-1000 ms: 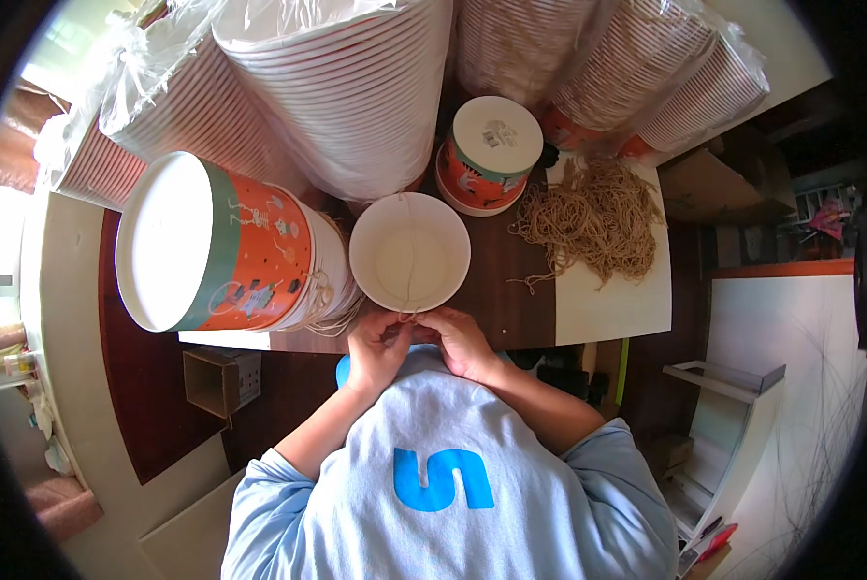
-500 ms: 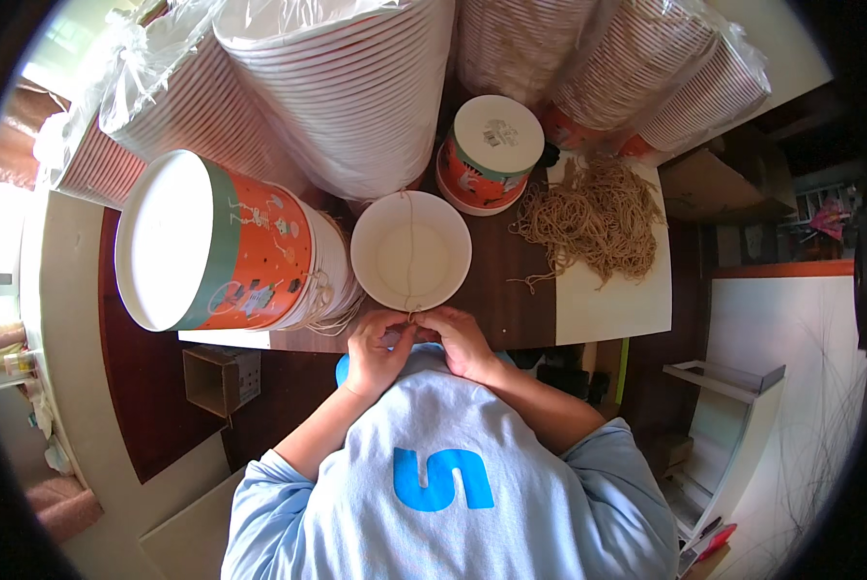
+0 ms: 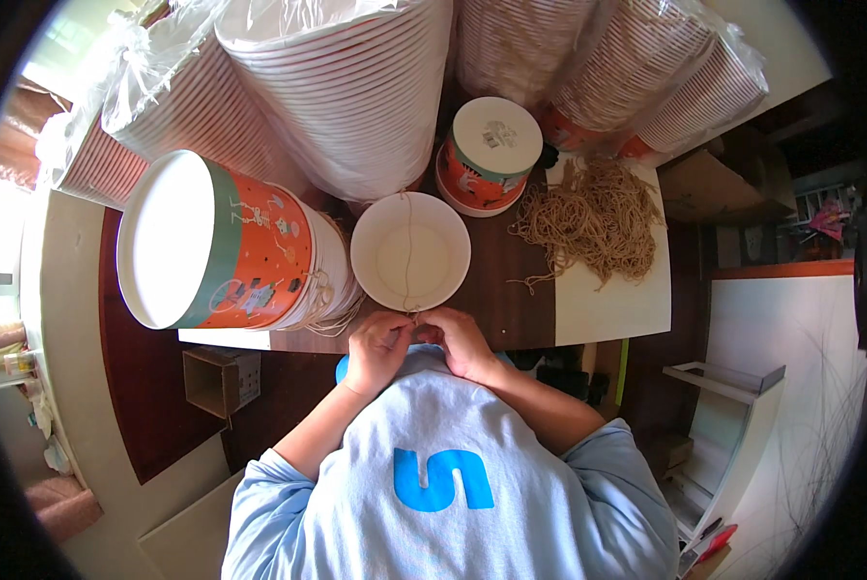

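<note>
Your left hand (image 3: 375,343) and right hand (image 3: 461,340) meet at the near rim of a round white paper tub (image 3: 410,251), knuckles up, fingers curled inward. Both pinch a thin tan string (image 3: 406,253) at the rim; the fingertips themselves are hidden under the knuckles, so the exact grip cannot be told. The string runs as one straight, taut line across the tub's open mouth from far rim to near rim.

The tub stands upright on the dark brown counter (image 3: 511,309), just in front of your chest; its inside is smooth, matte white and shows nothing but the string.

Left of it lies a nested stack of tubs (image 3: 216,242) on its side: flat white circular base facing left, glossy orange wall with a green band and small printed figures, loops of string hanging at its right end. Behind the open tub stands a shorter orange tub with a flat white lid (image 3: 490,155).

To the right, a loose tangle of tan string lengths (image 3: 593,217) rests partly on the brown surface, partly on a pale board (image 3: 612,309); fibres look coarse and wiry.

Along the far edge, tall ribbed stacks of white cups (image 3: 346,87) in clear, crinkled plastic sleeves lean in.

Below left of the counter, a small open cardboard box (image 3: 223,379).
</note>
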The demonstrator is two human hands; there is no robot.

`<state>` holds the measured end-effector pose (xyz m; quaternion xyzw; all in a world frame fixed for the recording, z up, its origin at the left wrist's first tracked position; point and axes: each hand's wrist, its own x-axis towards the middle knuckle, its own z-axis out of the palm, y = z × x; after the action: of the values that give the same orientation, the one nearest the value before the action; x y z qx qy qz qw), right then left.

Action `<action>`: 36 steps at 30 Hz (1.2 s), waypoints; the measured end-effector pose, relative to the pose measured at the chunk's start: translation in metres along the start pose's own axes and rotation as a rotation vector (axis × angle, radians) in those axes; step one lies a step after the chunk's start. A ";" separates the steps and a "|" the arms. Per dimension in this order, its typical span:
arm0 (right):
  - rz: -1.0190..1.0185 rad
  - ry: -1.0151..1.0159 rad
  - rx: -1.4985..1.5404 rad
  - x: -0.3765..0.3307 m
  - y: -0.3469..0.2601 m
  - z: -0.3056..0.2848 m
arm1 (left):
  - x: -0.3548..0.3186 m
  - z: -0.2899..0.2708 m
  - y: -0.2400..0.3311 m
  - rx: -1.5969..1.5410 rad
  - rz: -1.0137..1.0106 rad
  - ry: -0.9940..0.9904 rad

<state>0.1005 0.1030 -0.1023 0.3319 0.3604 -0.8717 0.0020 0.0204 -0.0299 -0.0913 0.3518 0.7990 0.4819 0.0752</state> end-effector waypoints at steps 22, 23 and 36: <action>0.087 -0.099 0.023 0.006 0.002 -0.007 | 0.042 -0.033 0.016 0.304 0.374 -0.181; 0.084 -0.100 0.016 0.006 0.002 -0.007 | 0.047 -0.035 0.017 0.288 0.378 -0.250; -0.023 -0.102 -0.097 0.004 0.000 -0.009 | 0.075 -0.028 0.018 0.150 0.136 -0.686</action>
<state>0.1029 0.1093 -0.1094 0.2823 0.4055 -0.8690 0.0263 -0.0388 0.0028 -0.0458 0.5499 0.7352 0.2799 0.2807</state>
